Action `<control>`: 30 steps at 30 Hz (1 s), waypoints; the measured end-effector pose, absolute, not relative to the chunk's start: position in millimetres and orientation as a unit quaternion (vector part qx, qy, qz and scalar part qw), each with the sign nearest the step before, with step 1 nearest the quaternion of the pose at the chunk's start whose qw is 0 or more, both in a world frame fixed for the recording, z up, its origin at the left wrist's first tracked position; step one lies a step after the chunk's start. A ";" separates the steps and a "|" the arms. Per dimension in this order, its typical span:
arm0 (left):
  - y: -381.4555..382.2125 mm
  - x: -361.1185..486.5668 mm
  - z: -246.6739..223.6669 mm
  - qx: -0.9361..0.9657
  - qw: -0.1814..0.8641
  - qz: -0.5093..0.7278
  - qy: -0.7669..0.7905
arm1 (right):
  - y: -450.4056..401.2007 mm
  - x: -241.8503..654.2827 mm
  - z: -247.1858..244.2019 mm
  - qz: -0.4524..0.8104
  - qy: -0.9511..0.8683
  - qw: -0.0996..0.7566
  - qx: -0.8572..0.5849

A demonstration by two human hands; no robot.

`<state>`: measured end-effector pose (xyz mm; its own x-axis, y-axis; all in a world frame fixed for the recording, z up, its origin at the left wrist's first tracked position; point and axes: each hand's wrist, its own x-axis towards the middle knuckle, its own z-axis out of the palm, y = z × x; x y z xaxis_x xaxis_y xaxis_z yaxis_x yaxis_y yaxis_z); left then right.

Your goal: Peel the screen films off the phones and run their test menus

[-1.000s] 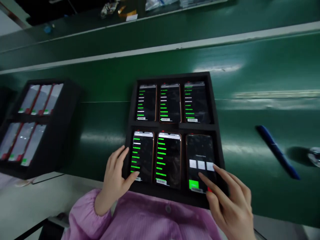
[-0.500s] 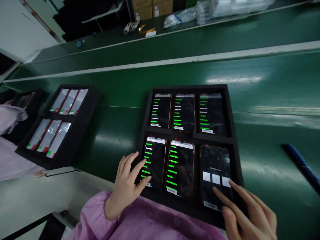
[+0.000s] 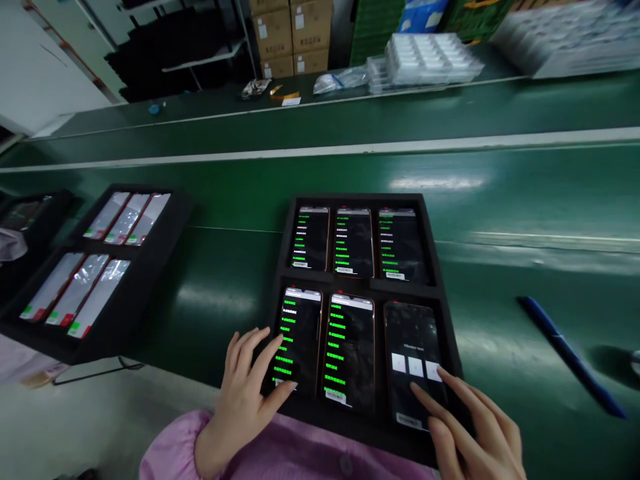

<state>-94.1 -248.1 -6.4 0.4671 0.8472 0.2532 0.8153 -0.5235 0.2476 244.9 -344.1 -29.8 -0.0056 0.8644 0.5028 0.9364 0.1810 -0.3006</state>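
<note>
A black foam tray in front of me holds several smartphones in two rows, their dark screens lit with lists of green and white text. My left hand is open at the tray's near left corner, its fingertips over the edge of the front left smartphone. Over the front right smartphone my right hand is spread open, fingertips at the screen. That screen reads "Vibrator test" above three white squares. Between these two lies the front middle smartphone, touched by neither hand.
Left stands another black tray of film-covered phones, with a co-worker's sleeve beyond. A blue pen-like stick lies right. Clear plastic trays and a plastic bag sit on the back ledge, cardboard boxes behind.
The camera view has tilted up and shifted, showing more of the back ledge and the whole blue stick. Both hands keep nearly the same places over the phones; the co-worker's sleeve has drawn back left.
</note>
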 end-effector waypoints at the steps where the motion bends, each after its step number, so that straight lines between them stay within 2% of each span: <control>1: -250.7 -98.4 -7.3 0.861 0.047 0.173 0.476 | -344.4 244.9 -30.3 -0.058 -0.706 0.302 -0.638; 14: -264.9 -119.9 -18.8 0.896 0.018 0.145 0.418 | -346.3 242.7 -28.4 -0.054 -0.691 0.310 -0.651; 25: -260.2 -124.3 -21.7 0.903 0.050 0.147 0.401 | -346.5 234.9 -20.3 -0.032 -0.670 0.313 -0.673; 30: -259.5 -124.9 -22.7 0.901 0.059 0.154 0.400 | -347.4 231.9 -13.6 -0.029 -0.673 0.286 -0.681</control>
<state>-124.9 -259.5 -22.7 0.6324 0.7399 0.2292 0.7034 -0.6725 0.2302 231.9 -347.4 -13.6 0.0915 0.9012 0.4236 0.9340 0.0699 -0.3504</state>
